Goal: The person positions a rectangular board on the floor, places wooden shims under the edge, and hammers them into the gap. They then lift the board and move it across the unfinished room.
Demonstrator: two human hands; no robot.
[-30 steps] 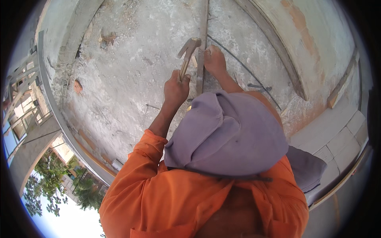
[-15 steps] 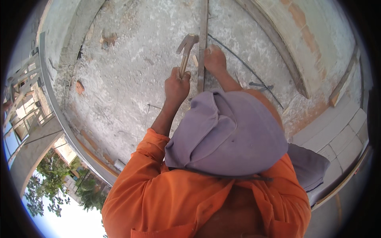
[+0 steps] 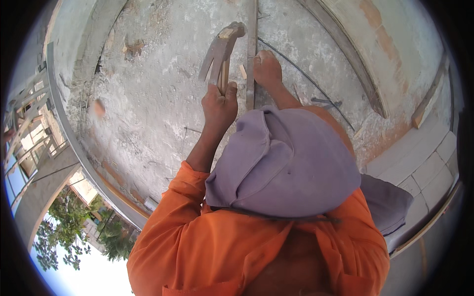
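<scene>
My left hand (image 3: 219, 107) grips the wooden handle of a claw hammer (image 3: 227, 47). The hammer's metal head is raised above the surface, its claw pointing back toward the hand. Just right of it runs a long narrow wooden strip (image 3: 252, 29). My right hand (image 3: 267, 68) is closed against the strip's right edge. A small thin piece shows at its fingertips, but I cannot make out what it is. Grey-purple cloth (image 3: 296, 163) covers part of my right arm.
Rough grey concrete (image 3: 153, 93) lies around the strip. To the right are a dark thin rod (image 3: 311, 81), a curved board (image 3: 355, 61) and pale blocks (image 3: 432, 172). A wood chip (image 3: 243, 71) sits beside the strip. Leafy trees (image 3: 64, 217) show beyond the left edge.
The hammer has risen and swung back, away from the strip, so its head looks larger. My right hand has stayed at the strip, shifting only slightly.
</scene>
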